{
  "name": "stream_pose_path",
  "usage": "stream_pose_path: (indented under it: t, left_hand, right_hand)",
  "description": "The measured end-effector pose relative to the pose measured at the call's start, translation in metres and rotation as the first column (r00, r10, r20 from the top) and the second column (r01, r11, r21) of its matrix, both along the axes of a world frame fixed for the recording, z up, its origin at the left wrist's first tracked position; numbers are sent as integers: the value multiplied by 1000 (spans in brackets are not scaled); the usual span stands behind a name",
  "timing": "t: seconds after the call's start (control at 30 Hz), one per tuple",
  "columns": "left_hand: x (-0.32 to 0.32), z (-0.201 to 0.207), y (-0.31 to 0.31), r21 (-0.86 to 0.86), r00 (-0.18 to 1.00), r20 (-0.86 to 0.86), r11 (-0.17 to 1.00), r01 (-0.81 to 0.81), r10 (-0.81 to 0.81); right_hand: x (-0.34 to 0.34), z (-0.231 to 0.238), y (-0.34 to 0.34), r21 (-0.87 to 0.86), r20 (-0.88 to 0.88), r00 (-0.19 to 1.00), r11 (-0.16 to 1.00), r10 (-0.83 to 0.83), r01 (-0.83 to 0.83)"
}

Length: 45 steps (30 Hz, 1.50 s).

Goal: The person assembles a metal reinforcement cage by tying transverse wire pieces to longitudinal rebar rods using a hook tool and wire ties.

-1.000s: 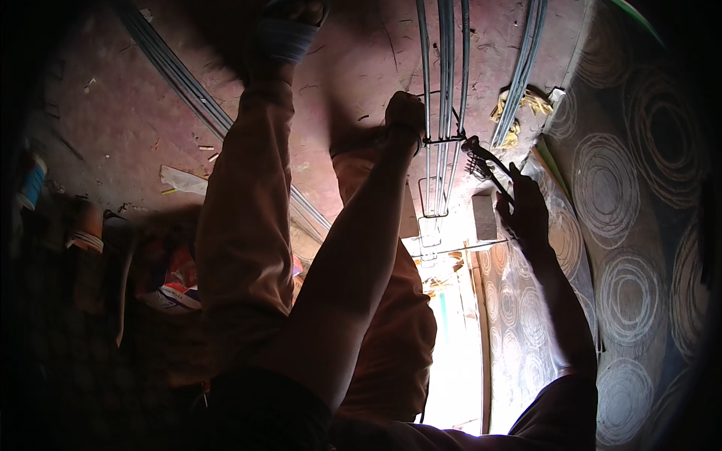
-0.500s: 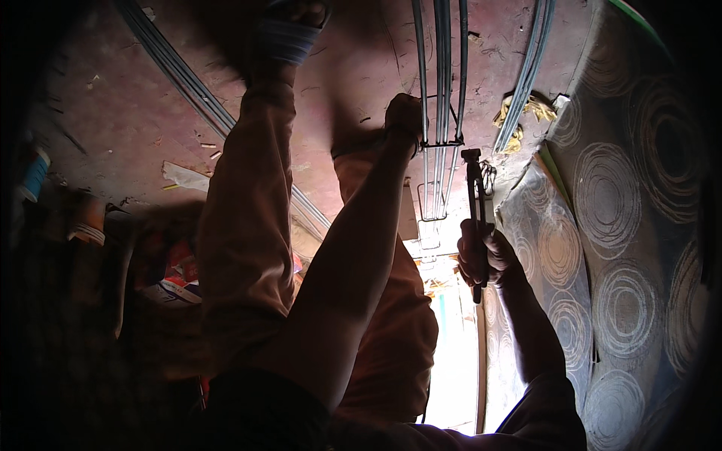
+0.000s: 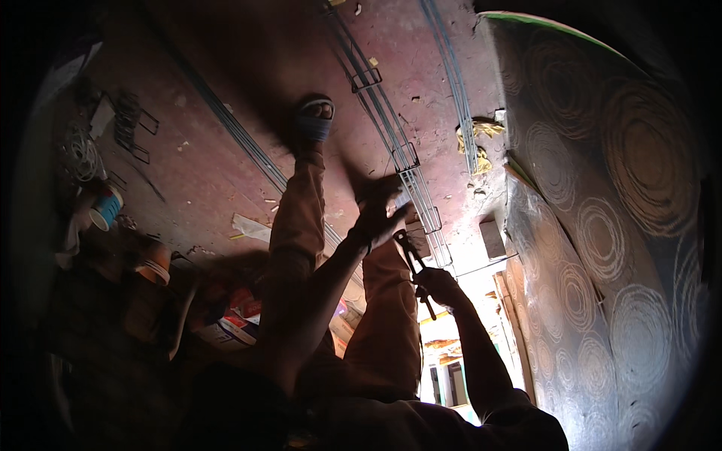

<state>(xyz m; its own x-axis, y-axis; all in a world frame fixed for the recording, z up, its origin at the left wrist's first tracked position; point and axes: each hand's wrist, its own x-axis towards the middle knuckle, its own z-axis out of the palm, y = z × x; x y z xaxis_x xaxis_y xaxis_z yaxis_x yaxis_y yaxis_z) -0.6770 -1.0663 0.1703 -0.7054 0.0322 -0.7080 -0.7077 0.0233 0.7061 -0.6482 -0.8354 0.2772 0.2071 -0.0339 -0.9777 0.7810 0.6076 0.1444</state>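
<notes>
Now left hand (image 3: 378, 219) had opened beside rebar cage (image 3: 406, 159), fingers apart; right hand (image 3: 438, 287) kept fingers clamped on pincers (image 3: 408, 251).

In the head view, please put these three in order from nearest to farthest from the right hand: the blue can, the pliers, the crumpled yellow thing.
By the head view, from the right hand:
1. Pliers: held in it.
2. Crumpled yellow thing: on the floor ahead, slightly right.
3. Blue can: far over on the left side.
</notes>
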Motion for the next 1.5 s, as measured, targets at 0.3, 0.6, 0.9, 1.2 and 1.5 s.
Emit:
stream_pose_path:
  t: [0.3,0.6,0.9,1.2,1.5]
  left_hand:
    - [-9,248,-120,106,765,18,762,639,-644]
    - [-52,285,-155,255,654,-306,602,757,-692]
    - [-42,342,-199,179,488,-222,457,871,-844]
    - [-21,401,-226,-47,460,-323,499,865,-827]
    - [-2,386,-232,252,950,-277,944,213,-140]
  right_hand:
    - [-18,208,-124,-278,-108,958,917,266,-286]
    - [-4,278,-129,-405,-386,922,903,-26,-144]
    - [28,318,-183,-341,-900,431,719,-64,-605]
    - [66,337,-215,-288,-862,507,820,3,-494]
    - [130,305,-250,164,-983,-164,783,80,-600]
